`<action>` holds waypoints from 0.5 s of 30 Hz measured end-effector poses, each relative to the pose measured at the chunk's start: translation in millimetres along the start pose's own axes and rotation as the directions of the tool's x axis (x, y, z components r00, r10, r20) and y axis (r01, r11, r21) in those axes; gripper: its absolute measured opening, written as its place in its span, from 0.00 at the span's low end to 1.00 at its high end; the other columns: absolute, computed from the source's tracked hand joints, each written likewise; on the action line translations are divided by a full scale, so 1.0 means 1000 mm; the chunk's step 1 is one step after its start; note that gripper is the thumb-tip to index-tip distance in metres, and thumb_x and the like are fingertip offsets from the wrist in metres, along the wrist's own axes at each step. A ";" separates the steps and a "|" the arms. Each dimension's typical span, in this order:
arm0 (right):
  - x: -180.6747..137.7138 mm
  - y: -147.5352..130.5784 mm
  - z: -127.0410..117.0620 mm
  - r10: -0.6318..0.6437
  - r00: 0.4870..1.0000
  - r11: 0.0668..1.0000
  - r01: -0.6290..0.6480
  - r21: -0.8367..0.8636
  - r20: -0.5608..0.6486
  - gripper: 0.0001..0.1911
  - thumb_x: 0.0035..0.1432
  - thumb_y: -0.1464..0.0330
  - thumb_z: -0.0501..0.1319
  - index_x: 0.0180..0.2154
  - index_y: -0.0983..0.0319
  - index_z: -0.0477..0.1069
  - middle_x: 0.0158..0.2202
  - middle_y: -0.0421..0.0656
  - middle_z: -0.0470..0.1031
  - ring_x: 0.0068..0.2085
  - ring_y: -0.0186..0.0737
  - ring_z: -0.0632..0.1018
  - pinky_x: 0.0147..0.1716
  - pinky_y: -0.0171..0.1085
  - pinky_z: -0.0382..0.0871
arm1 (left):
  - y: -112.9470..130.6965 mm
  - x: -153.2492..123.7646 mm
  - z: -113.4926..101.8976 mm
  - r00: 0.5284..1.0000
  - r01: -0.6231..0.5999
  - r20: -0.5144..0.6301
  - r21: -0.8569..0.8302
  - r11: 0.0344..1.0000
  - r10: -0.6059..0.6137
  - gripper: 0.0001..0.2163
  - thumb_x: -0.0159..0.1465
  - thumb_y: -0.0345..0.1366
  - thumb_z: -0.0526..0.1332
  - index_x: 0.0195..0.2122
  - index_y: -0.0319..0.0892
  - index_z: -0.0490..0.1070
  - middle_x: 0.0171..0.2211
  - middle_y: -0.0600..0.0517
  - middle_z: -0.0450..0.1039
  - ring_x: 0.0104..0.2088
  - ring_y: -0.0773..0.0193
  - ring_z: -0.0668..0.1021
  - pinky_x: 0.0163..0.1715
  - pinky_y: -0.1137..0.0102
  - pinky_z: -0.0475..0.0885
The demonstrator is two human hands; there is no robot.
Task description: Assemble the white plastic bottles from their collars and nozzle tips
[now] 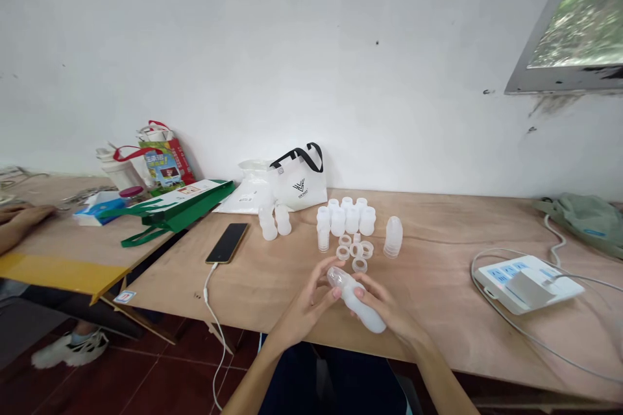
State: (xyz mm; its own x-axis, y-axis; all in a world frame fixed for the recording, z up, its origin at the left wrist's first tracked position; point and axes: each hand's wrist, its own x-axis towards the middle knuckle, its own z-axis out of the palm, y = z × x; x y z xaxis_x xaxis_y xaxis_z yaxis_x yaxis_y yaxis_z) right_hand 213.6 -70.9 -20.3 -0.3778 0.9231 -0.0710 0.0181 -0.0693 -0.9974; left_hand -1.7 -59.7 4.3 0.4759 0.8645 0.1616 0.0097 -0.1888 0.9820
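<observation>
My right hand point(389, 310) is wrapped around a translucent white plastic bottle point(361, 308), tilted with its clear nipple top pointing up and left. My left hand point(306, 305) pinches that top end with thumb and fingertips. Both hands hover over the near edge of the plywood table point(438, 298). Just beyond them lie several white rings point(354, 250). Behind those stands a cluster of small white bottles point(346, 216), and a stack of clear caps point(392, 237) sits to the right.
A black phone point(227, 243) lies on the table's left with a white cable hanging off the edge. A white tote bag point(298, 181), a green bag point(180, 206) and a white power strip point(528, 282) are around. Another person's hand point(19, 220) rests on the left table.
</observation>
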 end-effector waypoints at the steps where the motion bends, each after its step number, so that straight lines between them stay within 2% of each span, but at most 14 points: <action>1: 0.000 -0.001 0.000 0.019 1.000 1.000 -0.019 0.002 0.014 0.26 0.63 0.43 0.60 0.49 0.56 0.72 0.35 0.41 0.77 0.34 0.43 0.80 0.31 0.37 0.71 | 0.000 0.000 -0.001 1.000 0.002 0.001 0.007 1.000 -0.002 0.21 0.70 0.46 0.61 0.63 0.52 0.65 0.64 0.46 0.68 0.58 0.54 0.75 0.58 0.59 0.71; 4: 0.000 -0.005 0.003 -0.013 1.000 0.984 0.011 -0.179 -0.014 0.24 0.64 0.44 0.59 0.47 0.56 0.73 0.34 0.40 0.77 0.35 0.44 0.79 0.33 0.38 0.70 | -0.008 0.005 -0.001 0.989 0.052 -0.139 0.083 0.995 -0.040 0.18 0.66 0.48 0.65 0.54 0.47 0.73 0.53 0.47 0.77 0.51 0.54 0.79 0.53 0.61 0.73; 7: -0.001 -0.009 0.006 -0.112 0.989 0.881 0.054 -0.471 -0.096 0.17 0.64 0.50 0.62 0.46 0.54 0.74 0.39 0.40 0.79 0.40 0.46 0.78 0.39 0.40 0.70 | -0.017 0.011 0.002 0.955 0.132 -0.283 0.158 0.979 -0.083 0.16 0.64 0.51 0.66 0.44 0.44 0.73 0.41 0.49 0.79 0.40 0.57 0.79 0.44 0.63 0.74; 9: -0.002 -0.011 0.005 -0.131 0.984 0.829 0.040 -0.558 -0.124 0.16 0.64 0.53 0.63 0.49 0.52 0.73 0.42 0.39 0.80 0.43 0.48 0.79 0.42 0.42 0.70 | -0.018 0.011 0.002 0.960 0.141 -0.265 0.168 0.976 -0.093 0.17 0.65 0.52 0.64 0.46 0.44 0.73 0.42 0.49 0.78 0.39 0.59 0.79 0.42 0.65 0.74; 12: -0.005 -0.014 0.003 -0.136 0.982 0.812 0.033 -0.583 -0.135 0.18 0.65 0.54 0.62 0.54 0.50 0.72 0.47 0.40 0.81 0.45 0.49 0.80 0.43 0.43 0.70 | -0.014 0.009 -0.001 0.986 0.109 -0.141 0.132 0.985 -0.090 0.18 0.67 0.51 0.62 0.54 0.48 0.72 0.50 0.48 0.77 0.44 0.58 0.79 0.45 0.65 0.74; 15: -0.008 -0.016 0.002 -0.157 0.980 0.801 0.052 -0.596 -0.125 0.18 0.66 0.52 0.61 0.53 0.50 0.73 0.45 0.40 0.82 0.44 0.50 0.81 0.42 0.43 0.71 | -0.014 0.010 -0.001 0.994 0.062 -0.091 0.060 0.996 -0.056 0.18 0.68 0.50 0.62 0.53 0.47 0.72 0.52 0.47 0.76 0.47 0.57 0.79 0.44 0.67 0.74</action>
State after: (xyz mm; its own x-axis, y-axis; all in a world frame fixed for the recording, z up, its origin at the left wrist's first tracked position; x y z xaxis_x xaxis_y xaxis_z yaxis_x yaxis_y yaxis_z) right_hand 214.6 -78.0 -4.1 -0.2569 0.9626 0.0858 0.5463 0.2179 -0.8088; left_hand 2.3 -47.7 -7.5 0.3924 0.9126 0.1146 0.0913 -0.1626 0.9825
